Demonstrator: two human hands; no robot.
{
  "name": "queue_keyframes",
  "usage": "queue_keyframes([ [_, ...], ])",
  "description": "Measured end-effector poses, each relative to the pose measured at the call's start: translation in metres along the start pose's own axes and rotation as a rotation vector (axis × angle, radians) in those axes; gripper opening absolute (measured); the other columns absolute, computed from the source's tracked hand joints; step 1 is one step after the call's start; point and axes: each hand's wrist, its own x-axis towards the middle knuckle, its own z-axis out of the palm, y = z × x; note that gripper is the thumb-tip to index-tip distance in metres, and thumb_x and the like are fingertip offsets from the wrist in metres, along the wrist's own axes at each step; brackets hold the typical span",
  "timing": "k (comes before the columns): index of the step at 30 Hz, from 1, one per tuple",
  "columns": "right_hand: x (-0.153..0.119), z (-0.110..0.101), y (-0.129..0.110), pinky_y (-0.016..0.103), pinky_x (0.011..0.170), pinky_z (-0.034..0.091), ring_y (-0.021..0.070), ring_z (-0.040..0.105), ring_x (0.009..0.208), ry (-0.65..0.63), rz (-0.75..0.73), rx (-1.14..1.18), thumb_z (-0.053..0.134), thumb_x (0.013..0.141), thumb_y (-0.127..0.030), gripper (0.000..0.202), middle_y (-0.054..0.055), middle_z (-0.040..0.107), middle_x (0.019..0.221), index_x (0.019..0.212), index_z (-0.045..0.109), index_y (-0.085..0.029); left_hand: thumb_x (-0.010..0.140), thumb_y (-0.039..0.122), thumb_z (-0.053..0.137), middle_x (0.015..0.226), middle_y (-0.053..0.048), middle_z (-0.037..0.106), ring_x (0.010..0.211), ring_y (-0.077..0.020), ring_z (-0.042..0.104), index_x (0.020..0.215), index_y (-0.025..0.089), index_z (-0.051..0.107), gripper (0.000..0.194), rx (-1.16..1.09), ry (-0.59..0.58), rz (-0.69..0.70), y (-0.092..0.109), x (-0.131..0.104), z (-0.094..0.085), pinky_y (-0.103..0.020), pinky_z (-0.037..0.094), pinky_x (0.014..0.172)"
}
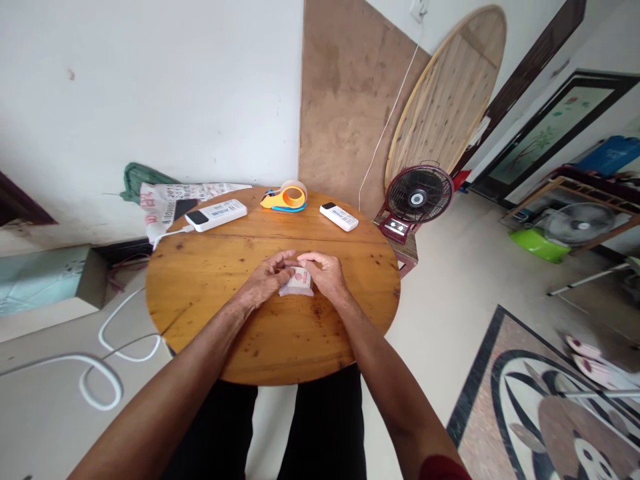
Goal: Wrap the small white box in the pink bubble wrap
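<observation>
A small white packet with red print and clear wrapping at its near end lies on the round wooden table, between my hands. My left hand is at its left side, fingers closed on the packet's upper left edge. My right hand is at the packet's upper right, thumb and forefinger pinched together near its far edge. Whatever lies between those right fingertips is too small to make out. The fingertips of both hands nearly meet above the packet.
Toward the table's far edge are a white device with a cable, a yellow tape dispenser and a smaller white device. A fan stands beyond the right edge. A printed sack lies behind the left edge.
</observation>
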Motion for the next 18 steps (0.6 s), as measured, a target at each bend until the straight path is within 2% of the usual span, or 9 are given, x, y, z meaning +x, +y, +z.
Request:
queue_keyframes([
  [4,0.000,-0.002,-0.001,0.027,0.076,0.053,0.0168,0.069,0.076,-0.025,-0.062,-0.021,0.060,0.082,-0.029,0.017,0.001,0.075,0.084,0.079,0.076,-0.023,0.059,0.042,0.082,0.104,-0.008,0.069,0.080,-0.0169,0.064,0.116,0.015,0.058,0.067,0.010,0.015,0.014,0.000,0.000,0.000,-0.031,0.049,0.075],
  [9,0.002,-0.007,-0.001,0.027,0.076,0.052,0.0165,0.067,0.078,-0.131,-0.111,-0.041,0.059,0.083,-0.028,0.018,0.002,0.074,0.084,0.080,0.076,-0.024,0.063,0.045,0.079,0.097,-0.005,0.071,0.079,-0.0164,0.064,0.107,0.016,0.065,0.054,0.046,-0.019,0.038,0.001,-0.002,0.002,-0.029,0.048,0.073],
  [13,0.003,-0.012,-0.001,0.029,0.080,0.050,0.0163,0.065,0.080,-0.162,-0.169,-0.114,0.060,0.082,-0.025,0.017,0.002,0.071,0.084,0.080,0.077,-0.025,0.067,0.046,0.075,0.084,-0.002,0.071,0.068,-0.0133,0.060,0.099,0.018,0.070,0.043,0.090,-0.040,0.033,0.004,-0.004,0.003,-0.025,0.046,0.065],
  [18,0.003,-0.016,-0.003,0.028,0.079,0.049,0.0147,0.064,0.079,-0.241,-0.147,-0.141,0.062,0.082,-0.024,0.015,0.001,0.070,0.084,0.082,0.077,-0.025,0.067,0.050,0.073,0.071,0.001,0.068,0.058,-0.0111,0.054,0.082,0.019,0.073,0.034,0.185,-0.003,0.042,0.006,-0.004,0.003,-0.024,0.042,0.057],
])
